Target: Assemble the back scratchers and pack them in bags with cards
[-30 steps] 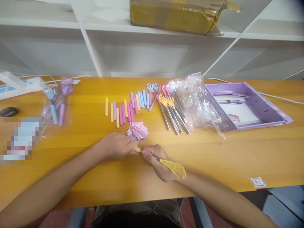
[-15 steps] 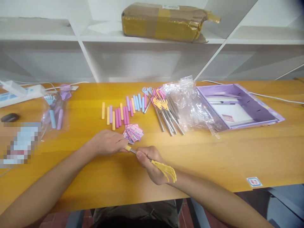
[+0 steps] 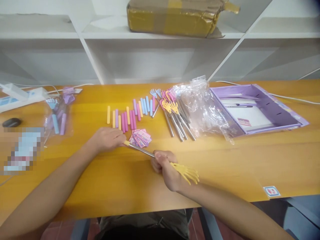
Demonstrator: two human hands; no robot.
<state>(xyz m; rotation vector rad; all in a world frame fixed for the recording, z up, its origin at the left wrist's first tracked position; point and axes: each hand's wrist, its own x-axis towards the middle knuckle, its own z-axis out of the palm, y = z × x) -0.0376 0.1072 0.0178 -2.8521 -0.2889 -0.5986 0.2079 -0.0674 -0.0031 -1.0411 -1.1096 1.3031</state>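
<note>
A yellow back scratcher (image 3: 142, 150) with a metal rod stretches between my hands above the table. My left hand (image 3: 110, 138) is closed round its yellow handle, most of which is hidden. Near the claw-shaped head (image 3: 186, 172), my right hand (image 3: 166, 166) grips the rod. Just beyond the rod lies a fanned pile of small pink and purple cards (image 3: 140, 137). Loose handle sleeves (image 3: 128, 116) in yellow, pink, purple and blue stand out behind my left hand. Several back scratchers with bare metal rods (image 3: 176, 123) lie heaped further back.
Crumpled clear plastic bags (image 3: 207, 113) lie beside a purple box (image 3: 275, 128) at right. Bagged back scratchers (image 3: 58, 116), a black mouse (image 3: 12, 122) and a power strip (image 3: 27, 98) are at left. A taped parcel (image 3: 172, 18) sits on the white shelf (image 3: 105, 36).
My hands have moved apart, the right one rightward and the left one leftward. More of the metal rod shows between them. The view has tilted slightly downward.
</note>
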